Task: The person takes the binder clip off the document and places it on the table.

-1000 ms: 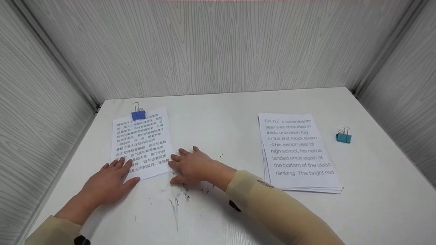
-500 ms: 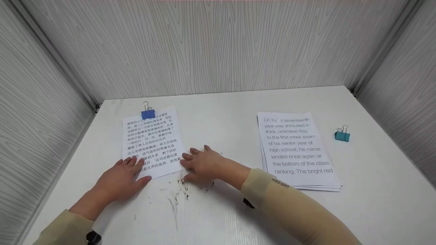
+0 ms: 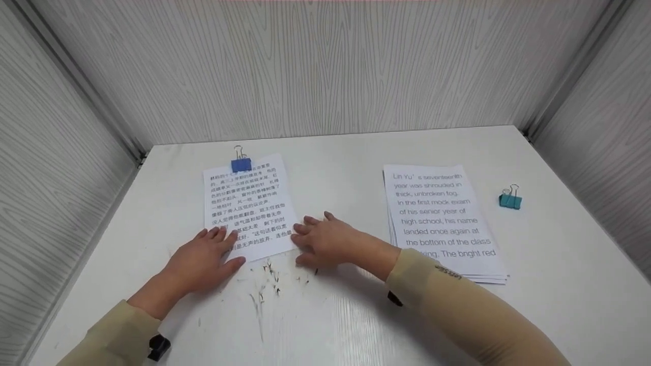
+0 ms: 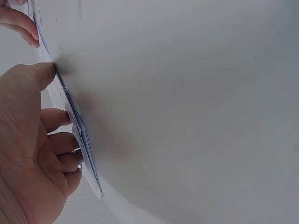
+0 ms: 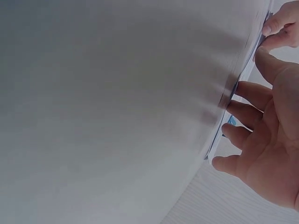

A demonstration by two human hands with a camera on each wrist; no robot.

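The clipped sheets (image 3: 247, 208) lie flat on the left half of the desk (image 3: 335, 315), a blue binder clip (image 3: 241, 164) on their far edge. Your left hand (image 3: 203, 260) rests flat, fingers straight, on their near left corner; your right hand (image 3: 328, 241), equally relaxed, touches their right edge. Well apart to the right lie a loose paper stack (image 3: 440, 218) and a teal clip (image 3: 510, 200).

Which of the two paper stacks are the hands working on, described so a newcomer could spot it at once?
On the white table, look to its left half, near the back corner. The clipped stack lies there with the left hand and right hand at its near corners. Unlike the English stack to the right, it is printed in Chinese and carries a dark blue binder clip.
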